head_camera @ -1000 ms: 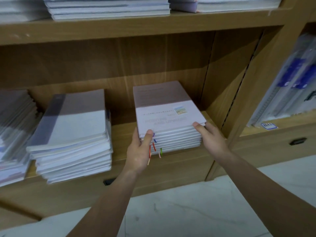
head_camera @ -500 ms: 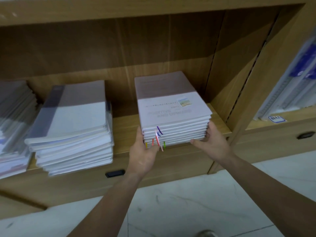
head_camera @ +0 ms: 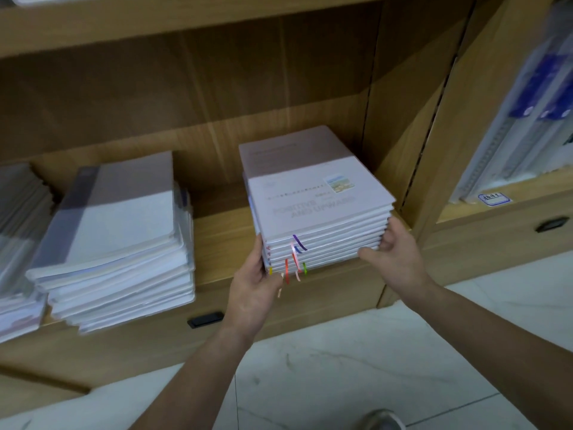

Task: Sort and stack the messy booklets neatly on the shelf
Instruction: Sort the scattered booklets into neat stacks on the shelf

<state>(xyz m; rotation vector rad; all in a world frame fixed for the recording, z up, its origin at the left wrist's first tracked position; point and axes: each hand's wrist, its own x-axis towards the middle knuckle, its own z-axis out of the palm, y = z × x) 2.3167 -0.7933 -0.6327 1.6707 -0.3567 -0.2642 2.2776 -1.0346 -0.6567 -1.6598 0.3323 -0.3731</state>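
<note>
Booklets (head_camera: 316, 206) sit piled on the shelf (head_camera: 223, 231), right end, w/ left hand (head_camera: 252, 283) & right hand (head_camera: 398, 259) gripping the front corners; a crooked push could slide top ones off or bend the ribbons (head_camera: 294, 259).

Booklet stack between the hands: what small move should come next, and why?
Probably slide the booklet stack straight back, deeper onto the shelf. The left hand and right hand grip its two front corners. Its front edge sits right at the shelf's lip, and the ribbon markers dangle over the front.
</note>
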